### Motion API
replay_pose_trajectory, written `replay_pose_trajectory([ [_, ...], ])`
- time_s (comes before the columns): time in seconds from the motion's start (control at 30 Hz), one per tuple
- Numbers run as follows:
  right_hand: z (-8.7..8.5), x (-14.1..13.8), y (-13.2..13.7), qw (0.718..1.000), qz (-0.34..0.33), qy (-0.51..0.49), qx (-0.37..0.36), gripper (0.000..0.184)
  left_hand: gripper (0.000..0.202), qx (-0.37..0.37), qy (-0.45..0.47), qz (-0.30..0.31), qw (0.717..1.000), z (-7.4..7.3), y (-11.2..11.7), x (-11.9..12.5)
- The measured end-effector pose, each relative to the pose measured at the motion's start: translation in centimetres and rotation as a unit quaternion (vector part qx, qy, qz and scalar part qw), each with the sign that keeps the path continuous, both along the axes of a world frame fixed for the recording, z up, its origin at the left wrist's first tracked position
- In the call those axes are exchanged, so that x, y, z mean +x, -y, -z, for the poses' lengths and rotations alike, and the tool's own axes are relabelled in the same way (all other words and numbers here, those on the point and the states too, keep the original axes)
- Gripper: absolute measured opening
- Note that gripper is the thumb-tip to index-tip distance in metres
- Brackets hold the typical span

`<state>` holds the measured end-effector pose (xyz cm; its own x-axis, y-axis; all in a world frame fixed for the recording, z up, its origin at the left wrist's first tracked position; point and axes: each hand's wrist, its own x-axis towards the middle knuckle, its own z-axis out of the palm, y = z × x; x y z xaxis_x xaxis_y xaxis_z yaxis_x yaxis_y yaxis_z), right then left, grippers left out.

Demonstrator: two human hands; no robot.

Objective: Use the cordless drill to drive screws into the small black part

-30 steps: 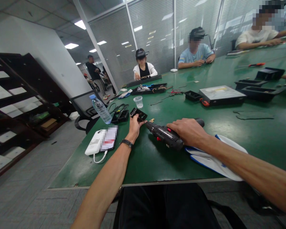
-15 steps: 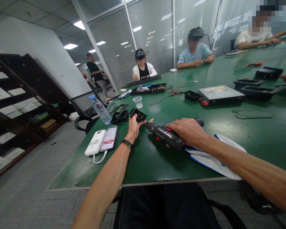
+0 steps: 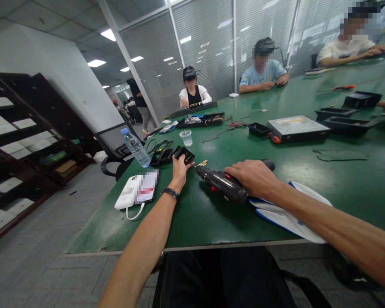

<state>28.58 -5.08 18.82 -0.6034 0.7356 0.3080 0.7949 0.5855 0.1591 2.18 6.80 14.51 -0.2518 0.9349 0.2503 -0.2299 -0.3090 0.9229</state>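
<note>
My left hand [image 3: 179, 170] is closed on a small black plastic part [image 3: 184, 155], its details too small to make out. My right hand [image 3: 250, 174] grips a black cordless screwdriver [image 3: 223, 183] with red buttons, which lies almost level and points left. The tool's tip ends close to my left fingertips; whether it touches the part I cannot tell. Just beyond the tip, a small brass-coloured piece [image 3: 203, 163] rests on the green table [image 3: 205, 226]. A white cloth item with blue edging [image 3: 282, 214], perhaps a glove, lies under my right forearm.
On the left are a water bottle [image 3: 135, 147], a white power bank [image 3: 127, 191] cabled to a phone [image 3: 146, 187], and a black open box [image 3: 161, 158]. A plastic cup [image 3: 186, 137] stands ahead. Farther right sits a silver-black drive unit [image 3: 298, 127]. Several people work around the table.
The black part in my left hand has tilted and shifted slightly left. The screwdriver and my right hand stay nearly in place. A standing person in the background has turned or stepped right.
</note>
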Motion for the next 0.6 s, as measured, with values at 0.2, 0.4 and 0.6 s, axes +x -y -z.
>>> replay_pose_trajectory([
  [0.2, -0.13, 0.34, -0.04, 1.000, 0.005, -0.004, 0.002, 0.035, 0.035, 0.020, -0.017, -0.039, 0.999, 0.12, -0.40, -0.60],
  [0.4, -0.26, 0.70, -0.18, 1.000, 0.004, -0.003, -0.006, 0.037, 0.038, 0.024, 0.017, 0.000, 1.000, 0.00, -0.19, -0.58],
  [0.6, -0.27, 0.55, -0.07, 1.000, -0.004, -0.008, -0.014, 0.035, 0.043, 0.008, 0.027, 0.023, 0.999, -0.10, 0.03, -0.67],
])
